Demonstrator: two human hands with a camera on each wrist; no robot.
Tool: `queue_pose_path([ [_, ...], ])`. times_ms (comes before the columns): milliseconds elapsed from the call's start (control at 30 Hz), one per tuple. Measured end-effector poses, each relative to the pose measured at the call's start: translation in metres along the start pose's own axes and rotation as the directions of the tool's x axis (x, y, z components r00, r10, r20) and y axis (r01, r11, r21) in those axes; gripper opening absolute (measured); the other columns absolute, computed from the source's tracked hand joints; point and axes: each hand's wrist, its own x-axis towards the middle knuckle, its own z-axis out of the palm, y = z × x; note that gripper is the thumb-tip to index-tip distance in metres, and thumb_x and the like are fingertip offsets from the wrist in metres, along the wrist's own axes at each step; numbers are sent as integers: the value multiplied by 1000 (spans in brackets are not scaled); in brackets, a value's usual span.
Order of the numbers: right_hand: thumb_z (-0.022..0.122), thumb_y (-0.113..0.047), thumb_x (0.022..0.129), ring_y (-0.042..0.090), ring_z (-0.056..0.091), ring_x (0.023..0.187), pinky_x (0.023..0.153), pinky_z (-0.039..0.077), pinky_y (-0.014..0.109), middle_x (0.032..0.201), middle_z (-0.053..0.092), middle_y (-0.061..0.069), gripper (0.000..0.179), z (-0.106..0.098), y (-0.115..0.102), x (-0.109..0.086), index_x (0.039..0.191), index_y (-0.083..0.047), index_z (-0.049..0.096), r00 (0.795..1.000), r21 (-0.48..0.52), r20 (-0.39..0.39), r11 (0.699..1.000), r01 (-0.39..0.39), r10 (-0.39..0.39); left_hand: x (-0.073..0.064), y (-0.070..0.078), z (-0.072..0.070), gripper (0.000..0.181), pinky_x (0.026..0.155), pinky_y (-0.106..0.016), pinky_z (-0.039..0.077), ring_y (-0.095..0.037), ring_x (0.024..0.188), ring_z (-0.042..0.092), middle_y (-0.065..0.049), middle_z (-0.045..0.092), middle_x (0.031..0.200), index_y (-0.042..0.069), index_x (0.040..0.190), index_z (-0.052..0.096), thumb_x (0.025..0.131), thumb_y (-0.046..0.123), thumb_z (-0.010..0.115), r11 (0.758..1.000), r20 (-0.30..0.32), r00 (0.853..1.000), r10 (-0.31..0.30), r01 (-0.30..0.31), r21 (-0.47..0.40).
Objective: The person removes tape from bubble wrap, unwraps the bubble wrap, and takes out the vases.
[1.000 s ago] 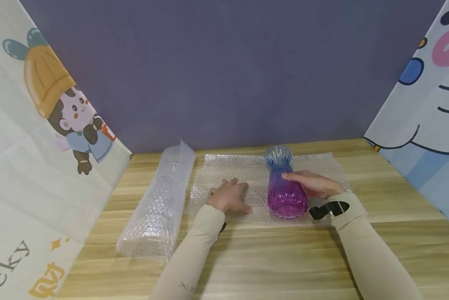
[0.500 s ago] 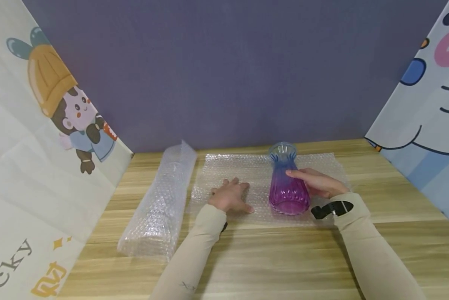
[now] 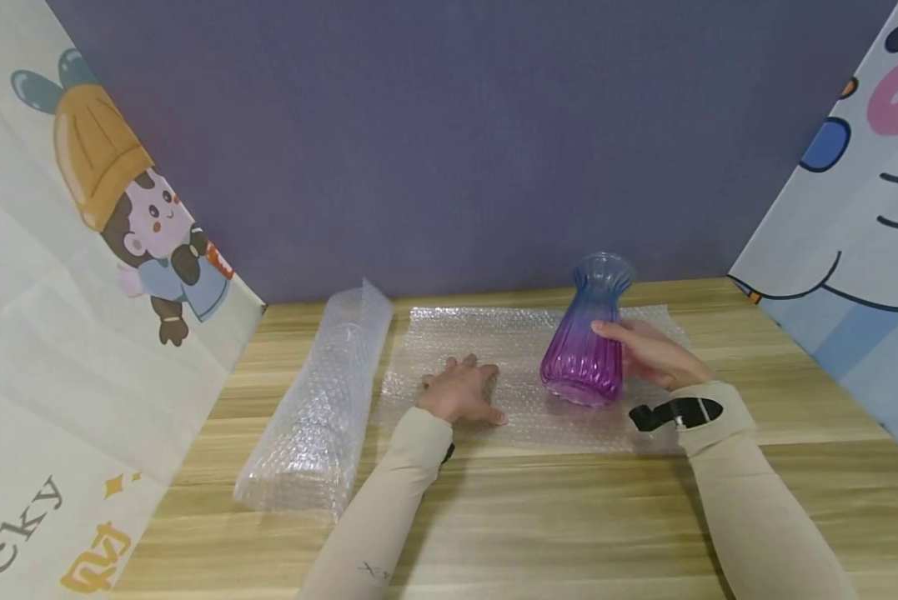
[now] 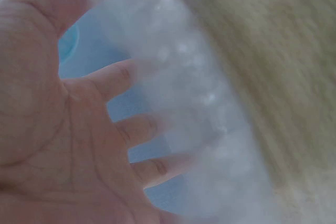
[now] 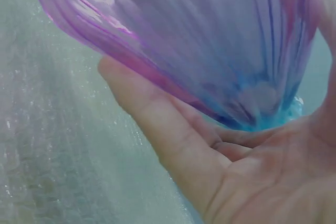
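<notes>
A ribbed glass vase [image 3: 585, 346], blue at the neck and purple at the base, is tilted with its mouth up and to the right. My right hand [image 3: 660, 357] grips it from the right, the thumb along its side. In the right wrist view, fingers [image 5: 152, 114] support the vase [image 5: 178, 35] from the other side. My left hand [image 3: 459, 392] rests on a flat sheet of bubble wrap [image 3: 516, 342], fingers spread. In the left wrist view its palm [image 4: 68, 140] shows, and blurred bubble wrap [image 4: 194, 98] covers the fingertips.
A longer piece of bubble wrap [image 3: 313, 408], curled or folded over, lies left of the sheet on the wooden table [image 3: 554, 517]. A dark blue-grey panel [image 3: 449, 150] stands behind, with printed cloths [image 3: 36, 333] at both sides.
My right hand has lifted the vase up and to the right and tilted its mouth rightward. The left hand has stayed in place on the bubble wrap.
</notes>
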Motion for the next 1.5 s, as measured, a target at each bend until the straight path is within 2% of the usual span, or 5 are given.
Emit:
queue_pose_path([
  [267,53,-36,106,8,71,102,87,62,37,107,71,-13,79,-3,-2,-4,155,12,15,998,94,-33,994,49,-46,-1,1,0,93,107,-83,29,-46,155,24,-9,30,168,31,155,44,76,59,83,1000,3,1000,-4,4,-5],
  [467,57,-31,104,10,72,99,84,63,34,106,74,-8,51,-3,-4,-7,139,0,36,994,185,-90,979,82,-66,0,2,0,93,107,-83,28,-46,155,23,-10,29,169,31,156,43,77,58,83,1000,8,1000,-2,2,-5],
  [700,60,-26,103,7,71,101,86,62,29,109,72,-9,36,-2,-6,-9,130,-12,41,985,227,-145,966,127,-96,1,2,1,93,108,-83,27,-45,155,21,-9,27,169,31,156,43,77,58,83,1000,18,1000,-10,10,-9],
  [1100,66,-27,100,0,66,105,87,60,24,129,49,-4,88,-1,-12,-9,163,-10,7,967,197,-242,972,132,-82,-2,1,1,91,108,-83,26,-45,156,20,-10,26,170,32,156,42,78,56,83,999,28,999,-27,27,-18],
  [1500,68,-19,99,1,66,105,86,60,23,130,49,-5,72,1,-12,-8,154,-17,21,948,216,-291,956,197,-130,-2,1,0,91,108,-84,25,-46,156,20,-10,25,170,32,156,42,78,56,83,1000,24,1000,-21,21,-14],
])
